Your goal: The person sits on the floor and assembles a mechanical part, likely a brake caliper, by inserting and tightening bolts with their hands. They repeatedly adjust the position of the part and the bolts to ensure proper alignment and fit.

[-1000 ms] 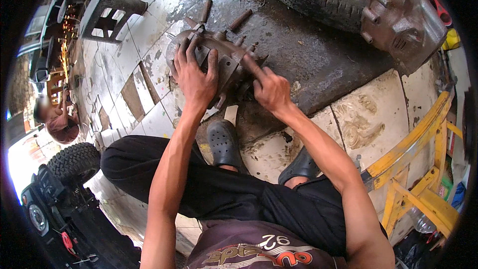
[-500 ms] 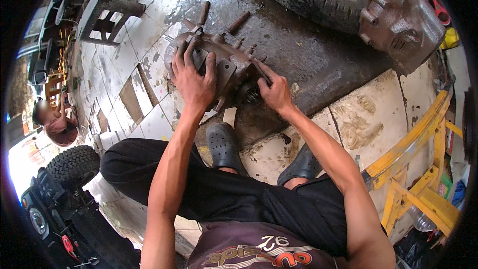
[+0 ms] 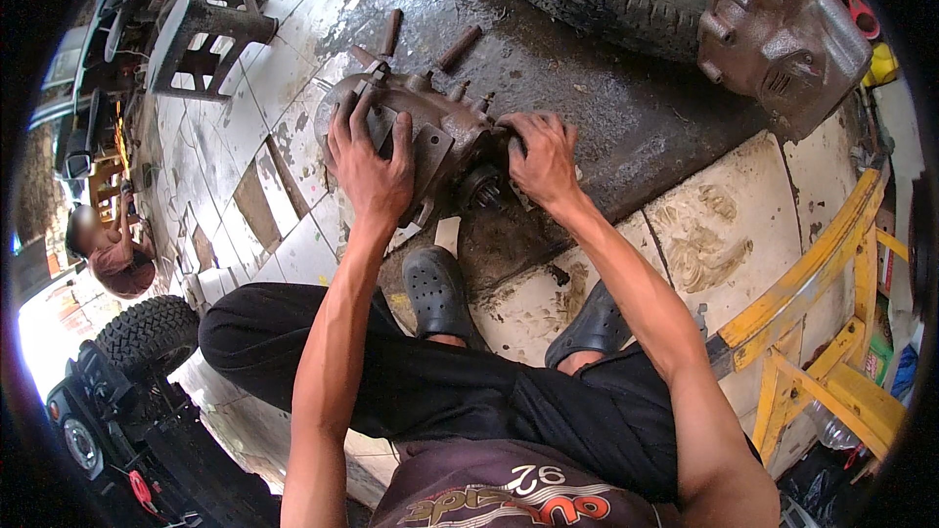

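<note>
A greasy brown metal gearbox (image 3: 416, 96) lies on the floor in front of my feet. Two rod-like stubs stick out from its far side, and a toothed shaft (image 3: 483, 188) shows at its near right. My left hand (image 3: 370, 158) grips the left part of the casing, fingers bent over its top and thumb set apart near a flat plate (image 3: 433, 145). At the other end, my right hand (image 3: 543, 158) is closed over the right edge of the gearbox, its fingers curled with the tips hidden.
A large tyre (image 3: 597, 10) and another brown metal casting (image 3: 782, 29) lie beyond, at the right. A dark stool (image 3: 210, 44) stands far left. At the right is a yellow metal frame (image 3: 812, 264). Near the left rim are a vehicle's wheel (image 3: 147, 334) and a person (image 3: 122, 259).
My right hand has turned, and its fingers, earlier pointing along the edge, are now curled over the gearbox's right end. My left hand keeps its place on the casing.
</note>
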### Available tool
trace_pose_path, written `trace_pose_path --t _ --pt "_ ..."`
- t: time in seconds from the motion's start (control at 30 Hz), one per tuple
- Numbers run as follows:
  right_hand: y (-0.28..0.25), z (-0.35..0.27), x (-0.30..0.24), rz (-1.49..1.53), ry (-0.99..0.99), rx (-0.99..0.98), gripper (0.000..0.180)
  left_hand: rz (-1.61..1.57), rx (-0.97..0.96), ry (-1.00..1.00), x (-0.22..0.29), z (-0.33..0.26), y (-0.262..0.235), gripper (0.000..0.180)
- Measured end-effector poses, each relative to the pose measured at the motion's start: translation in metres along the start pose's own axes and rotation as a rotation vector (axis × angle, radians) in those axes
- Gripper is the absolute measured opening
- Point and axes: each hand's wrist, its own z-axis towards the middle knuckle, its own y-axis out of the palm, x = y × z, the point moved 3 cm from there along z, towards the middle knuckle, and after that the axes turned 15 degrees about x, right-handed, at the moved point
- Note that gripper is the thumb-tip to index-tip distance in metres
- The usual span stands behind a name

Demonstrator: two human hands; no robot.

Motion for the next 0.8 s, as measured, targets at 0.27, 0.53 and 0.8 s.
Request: trace_pose_path --t 0.27,0.53,0.8 --pt "0.008 0.001 -0.008 0.316 0.094 0.069 0.029 -0.044 0.001 -0.028 -0.004 -0.001 0.004 0.057" --pt "0.009 -0.006 -0.011 0.384 0.207 0.089 0.026 -0.030 0.006 -0.014 0.001 0.000 0.000 0.056" --pt "0.016 0.001 -0.009 0.369 0.196 0.080 0.023 -0.014 0.008 -0.021 -0.002 0.000 0.001 0.057"
